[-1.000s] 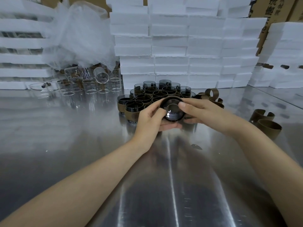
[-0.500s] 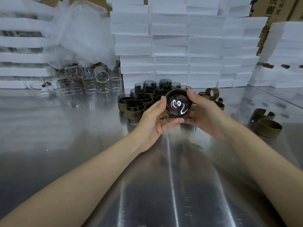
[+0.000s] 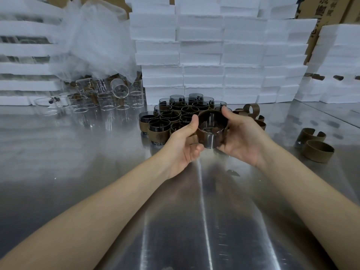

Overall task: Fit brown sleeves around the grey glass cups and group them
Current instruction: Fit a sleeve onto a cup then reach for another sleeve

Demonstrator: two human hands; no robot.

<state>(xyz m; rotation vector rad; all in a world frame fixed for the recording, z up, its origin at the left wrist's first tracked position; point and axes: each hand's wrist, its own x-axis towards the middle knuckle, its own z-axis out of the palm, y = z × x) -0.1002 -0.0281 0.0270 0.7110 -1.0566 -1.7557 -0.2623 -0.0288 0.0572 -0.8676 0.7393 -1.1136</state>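
Note:
Both hands hold one grey glass cup (image 3: 211, 134) upright above the metal table, a brown sleeve wrapped round its upper part. My left hand (image 3: 184, 145) grips its left side with the thumb at the rim. My right hand (image 3: 240, 136) cups its right side, thumb over the far rim. Just behind stands a tight group of sleeved grey cups (image 3: 173, 117). Loose brown sleeves (image 3: 250, 112) lie to the right of that group, and two more sleeves (image 3: 316, 150) lie further right.
Clear glass cups (image 3: 103, 102) stand and lie at the back left under a plastic bag (image 3: 91, 39). Stacked white foam blocks (image 3: 214, 55) wall the rear. The steel table (image 3: 204, 221) stretches toward me.
The cup has turned from facing me with its mouth to standing upright between my hands, and it has shifted slightly right and up. Both hands have regripped its sides.

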